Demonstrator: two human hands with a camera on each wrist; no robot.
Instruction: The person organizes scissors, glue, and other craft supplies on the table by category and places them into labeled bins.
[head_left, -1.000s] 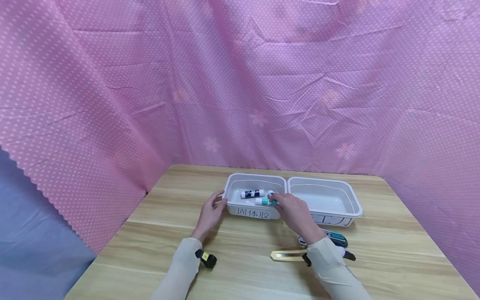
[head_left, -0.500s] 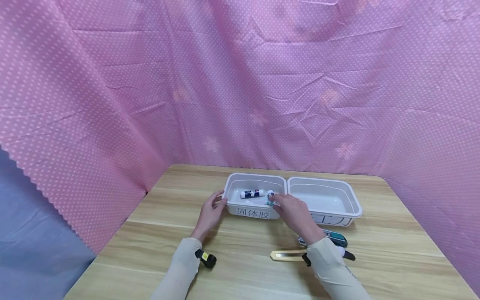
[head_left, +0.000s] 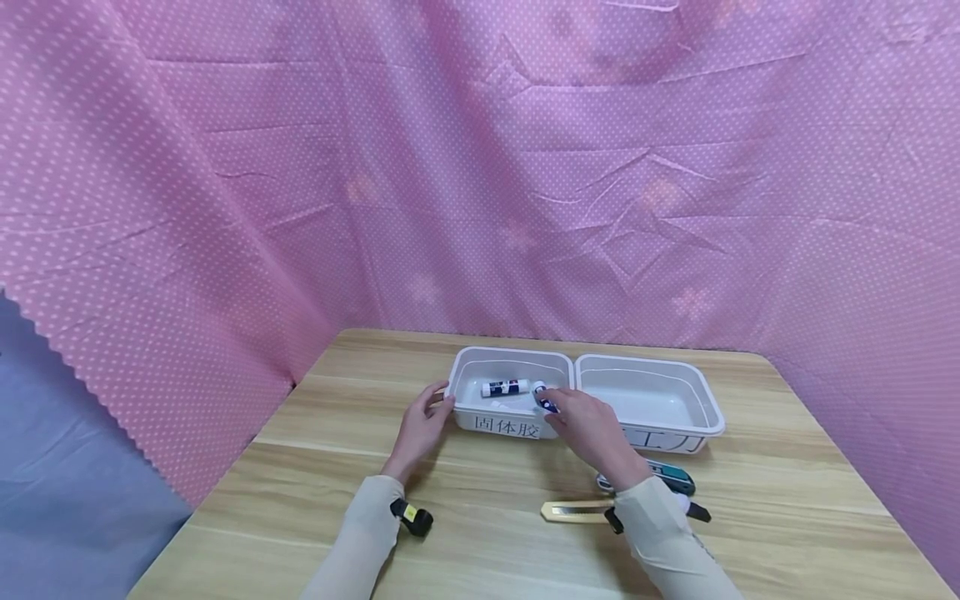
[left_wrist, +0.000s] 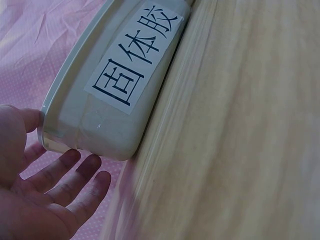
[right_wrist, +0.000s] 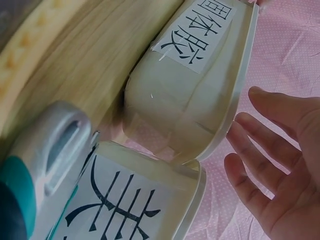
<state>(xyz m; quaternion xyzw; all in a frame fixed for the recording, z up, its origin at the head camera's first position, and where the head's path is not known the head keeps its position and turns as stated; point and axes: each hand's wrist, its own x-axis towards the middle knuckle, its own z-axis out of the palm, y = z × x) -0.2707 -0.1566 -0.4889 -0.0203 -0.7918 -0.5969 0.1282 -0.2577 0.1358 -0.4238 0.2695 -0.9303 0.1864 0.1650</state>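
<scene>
My left hand (head_left: pixel 420 427) rests against the left end of a white plastic bin (left_wrist: pixel 95 125), thumb at its rim and the other fingers loosely spread. A dark blue and white glue stick (head_left: pixel 506 387) lies inside that bin. Over its front right corner is my right hand (head_left: pixel 588 425), fingertips right at a second blue and white glue stick (head_left: pixel 545 397), which lies slanted and partly covered. From the right wrist, the right hand (right_wrist: pixel 280 155) shows relaxed fingers with a gap beside the thumb; the bin wall hides the glue sticks there.
A second white bin (head_left: pixel 708 400) stands against the first on the right; both have paper labels in front. A teal and grey utility knife (head_left: pixel 675 477) and a yellow utility knife (head_left: pixel 573 511) lie near the right forearm. Pink dotted cloth (head_left: pixel 480 208) hangs behind the table (head_left: pixel 480 533).
The teal and white glue stick at my right fingers has dropped lower and out of sight. The blue one beside them has turned to a slant. My left hand has stayed put.
</scene>
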